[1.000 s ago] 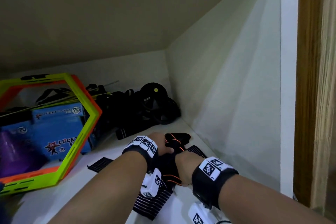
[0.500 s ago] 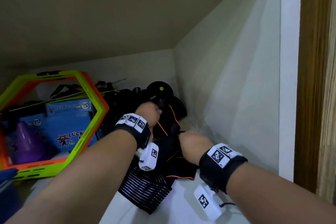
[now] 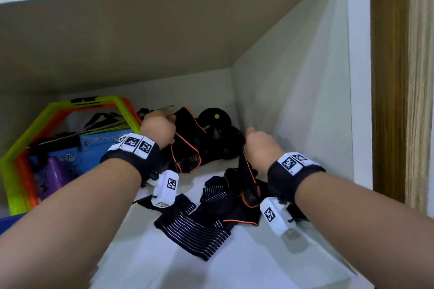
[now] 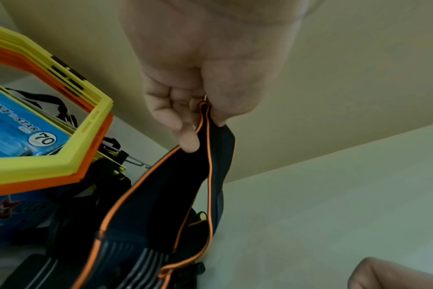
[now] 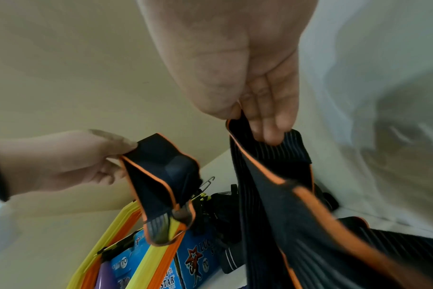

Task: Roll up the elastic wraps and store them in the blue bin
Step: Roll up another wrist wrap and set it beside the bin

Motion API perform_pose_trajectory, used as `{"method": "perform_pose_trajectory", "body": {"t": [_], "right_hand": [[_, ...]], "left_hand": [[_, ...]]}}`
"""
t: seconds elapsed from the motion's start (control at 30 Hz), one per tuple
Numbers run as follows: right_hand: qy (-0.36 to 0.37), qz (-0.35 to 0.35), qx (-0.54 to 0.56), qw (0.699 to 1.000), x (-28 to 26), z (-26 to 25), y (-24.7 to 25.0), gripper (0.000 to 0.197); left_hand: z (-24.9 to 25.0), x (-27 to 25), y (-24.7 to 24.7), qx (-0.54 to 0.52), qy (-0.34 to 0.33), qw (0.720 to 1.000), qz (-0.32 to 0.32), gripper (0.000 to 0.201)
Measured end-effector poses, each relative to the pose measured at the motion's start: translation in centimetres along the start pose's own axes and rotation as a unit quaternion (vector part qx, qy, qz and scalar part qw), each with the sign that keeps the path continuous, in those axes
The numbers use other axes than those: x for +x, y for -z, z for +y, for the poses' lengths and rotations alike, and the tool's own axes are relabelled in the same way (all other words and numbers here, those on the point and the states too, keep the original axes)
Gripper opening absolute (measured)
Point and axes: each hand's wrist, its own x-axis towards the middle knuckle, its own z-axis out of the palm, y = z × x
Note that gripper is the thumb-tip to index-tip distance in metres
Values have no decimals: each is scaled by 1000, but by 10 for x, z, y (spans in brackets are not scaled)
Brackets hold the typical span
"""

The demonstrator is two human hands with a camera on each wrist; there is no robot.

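My left hand (image 3: 157,129) is raised over the back of the shelf. It pinches the top of a black elastic wrap with orange edging (image 3: 187,145), which hangs folded below it; the pinch shows in the left wrist view (image 4: 198,117). My right hand (image 3: 260,145), further right, pinches another orange-edged black length (image 3: 246,171) that runs down into a pile of striped black wraps (image 3: 195,227) on the shelf. The right wrist view shows that grip (image 5: 257,121) and the left hand's piece (image 5: 158,176). Whether both lengths are one wrap I cannot tell.
Yellow-green and orange hexagon frames (image 3: 105,101) lean at the left with blue boxes (image 3: 101,145) behind them. Black gear with a yellow dot (image 3: 213,119) fills the back corner. The white side wall (image 3: 293,124) is close on the right. A blue edge (image 3: 9,222) shows at lower left.
Both hands have risen from the pile and moved apart. The left has lifted its wrap piece up and left, and the right has drawn its length up to the right.
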Motion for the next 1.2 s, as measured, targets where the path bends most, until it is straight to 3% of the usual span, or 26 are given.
{"method": "perform_pose_trajectory", "body": {"t": [0.17, 0.33, 0.5, 0.67, 0.77, 0.83, 0.97, 1.07, 1.13, 1.2], "right_hand": [[-9, 9, 1, 1000, 1, -6, 6, 19], [-19, 33, -4, 999, -5, -20, 7, 12], [-52, 61, 115, 990, -13, -26, -4, 8], [-109, 18, 162, 981, -28, -22, -25, 8], [-126, -46, 202, 970, -39, -25, -42, 8], [-120, -80, 184, 972, -45, -28, -49, 5], [-52, -152, 72, 984, -58, -31, -56, 37], [-21, -191, 12, 981, -61, -33, -68, 29], [-17, -167, 1, 986, -56, -36, -69, 17], [-36, -110, 27, 993, -49, -40, -61, 19]], "left_hand": [[-11, -24, 26, 45, -50, 997, 23, 36], [-18, -58, 52, 76, -35, 996, -28, 52], [-38, -85, 59, 63, -38, 994, -86, 52], [-62, -107, 50, 64, -86, 984, -142, 52], [-71, -117, 47, 71, -95, 981, -152, 52], [-75, -122, 45, 72, -100, 980, -156, 52], [-82, -129, 43, 79, -97, 978, -169, 51], [-82, -131, 42, 76, -79, 977, -185, 51], [-82, -132, 44, 69, -69, 975, -201, 52], [-82, -134, 47, 58, -57, 974, -212, 53]]}}
